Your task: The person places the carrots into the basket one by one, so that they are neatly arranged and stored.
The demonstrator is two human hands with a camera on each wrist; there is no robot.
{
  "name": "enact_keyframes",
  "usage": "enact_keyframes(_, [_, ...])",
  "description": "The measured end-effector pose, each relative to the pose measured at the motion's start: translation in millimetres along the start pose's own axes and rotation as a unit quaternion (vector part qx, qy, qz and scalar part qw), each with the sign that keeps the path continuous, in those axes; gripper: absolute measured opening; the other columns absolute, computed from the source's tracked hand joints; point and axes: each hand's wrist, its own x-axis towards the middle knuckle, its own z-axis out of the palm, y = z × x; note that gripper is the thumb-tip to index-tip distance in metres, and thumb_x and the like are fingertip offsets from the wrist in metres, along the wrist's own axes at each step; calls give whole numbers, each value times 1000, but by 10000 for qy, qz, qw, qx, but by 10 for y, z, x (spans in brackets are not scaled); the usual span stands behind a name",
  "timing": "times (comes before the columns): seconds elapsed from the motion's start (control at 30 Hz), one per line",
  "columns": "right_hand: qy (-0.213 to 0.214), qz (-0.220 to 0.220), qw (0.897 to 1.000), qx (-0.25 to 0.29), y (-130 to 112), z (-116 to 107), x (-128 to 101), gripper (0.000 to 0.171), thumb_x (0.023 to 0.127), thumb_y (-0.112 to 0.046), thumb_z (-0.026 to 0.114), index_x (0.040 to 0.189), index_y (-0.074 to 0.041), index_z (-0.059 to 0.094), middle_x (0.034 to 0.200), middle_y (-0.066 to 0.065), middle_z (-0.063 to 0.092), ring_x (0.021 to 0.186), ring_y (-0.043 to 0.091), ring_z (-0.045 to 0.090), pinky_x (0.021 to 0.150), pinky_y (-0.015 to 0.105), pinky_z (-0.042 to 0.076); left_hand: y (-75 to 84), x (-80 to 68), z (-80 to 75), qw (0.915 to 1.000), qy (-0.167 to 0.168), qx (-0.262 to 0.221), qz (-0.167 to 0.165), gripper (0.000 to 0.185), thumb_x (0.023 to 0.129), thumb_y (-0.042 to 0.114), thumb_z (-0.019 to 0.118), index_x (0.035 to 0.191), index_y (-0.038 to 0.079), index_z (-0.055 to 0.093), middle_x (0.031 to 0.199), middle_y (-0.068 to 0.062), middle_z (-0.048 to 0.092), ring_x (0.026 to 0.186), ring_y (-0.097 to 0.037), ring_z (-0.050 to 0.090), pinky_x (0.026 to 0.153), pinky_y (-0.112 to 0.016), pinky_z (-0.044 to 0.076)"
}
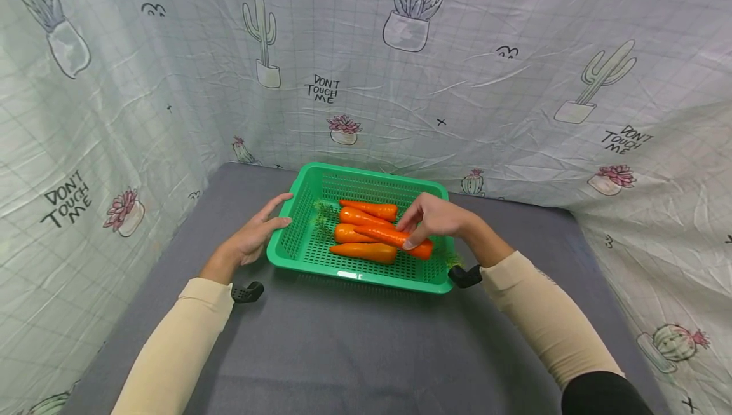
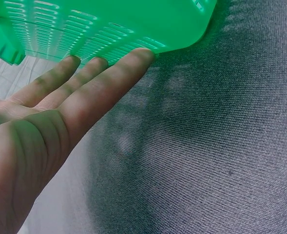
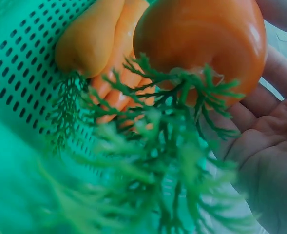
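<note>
A green perforated basket (image 1: 354, 275) stands on the grey table and holds several orange carrots with green tops. My right hand (image 1: 431, 218) reaches into it from the right and grips one carrot (image 1: 394, 237) that lies slantwise across the others (image 1: 366, 251). In the right wrist view this carrot's thick end (image 3: 201, 44) and its leaves fill the frame, my palm (image 3: 275, 146) is behind it, and another carrot (image 3: 89, 39) lies on the basket floor (image 3: 16, 73). My left hand (image 1: 257, 231) has straight fingers (image 2: 104, 78) touching the basket's left wall (image 2: 109, 24).
Grey cloth (image 1: 354, 351) covers the table in front of and around the basket. Curtains printed with cacti (image 1: 400, 84) close off the left, back and right sides. Black wrist mounts (image 1: 247, 292) sit on both forearms.
</note>
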Motion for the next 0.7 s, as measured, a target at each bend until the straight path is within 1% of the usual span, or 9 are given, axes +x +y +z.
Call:
enact_keyframes(0.17, [-66, -62, 9999, -51, -20, 31, 43, 35, 76, -9, 90, 110, -1, 81, 108, 15, 80, 88, 21, 72, 82, 38, 62, -9, 11, 1, 10000, 54, 20, -59, 68, 110, 30, 53, 165, 41, 16, 163, -26, 27, 119, -24, 65, 87, -42, 60])
enact_keyframes(0.23, [-117, -71, 9999, -67, -28, 41, 59, 35, 77, -9, 90, 110, -2, 81, 106, 14, 80, 88, 21, 72, 82, 38, 62, -12, 16, -2, 9999, 57, 72, -47, 68, 110, 30, 53, 166, 41, 15, 165, -25, 23, 122, -25, 63, 88, -41, 60])
enact_keyframes(0.33, [-174, -88, 9997, -112, -37, 56, 79, 35, 77, -10, 90, 110, -2, 81, 107, 13, 79, 88, 21, 72, 82, 37, 62, -13, 20, -4, 9998, 94, 156, -51, 68, 110, 31, 54, 166, 41, 16, 167, -21, 18, 126, -27, 59, 90, -39, 59])
enact_keyframes(0.53, [-267, -67, 9996, -64, -50, 95, 134, 36, 78, -10, 89, 111, -1, 81, 113, 15, 78, 90, 20, 71, 83, 37, 61, -17, 21, -15, 9997, 67, 219, -4, 69, 110, 32, 54, 166, 40, 15, 170, -20, 11, 136, -37, 52, 91, -38, 57])
enact_keyframes(0.63, [-286, -92, 9995, -113, -47, 116, 169, 36, 77, -11, 90, 111, -2, 81, 113, 15, 79, 91, 19, 72, 84, 37, 61, -15, 18, -13, 9997, 70, 234, 12, 69, 110, 32, 54, 166, 40, 15, 171, -19, 9, 136, -36, 52, 91, -37, 57])
enact_keyframes(0.7, [-294, -100, 9994, -175, -46, 131, 191, 36, 76, -11, 90, 110, -3, 81, 112, 14, 79, 91, 19, 72, 85, 36, 61, -11, 17, -10, 9998, 70, 183, -9, 69, 110, 32, 54, 166, 40, 15, 169, -21, 13, 133, -33, 55, 91, -38, 58])
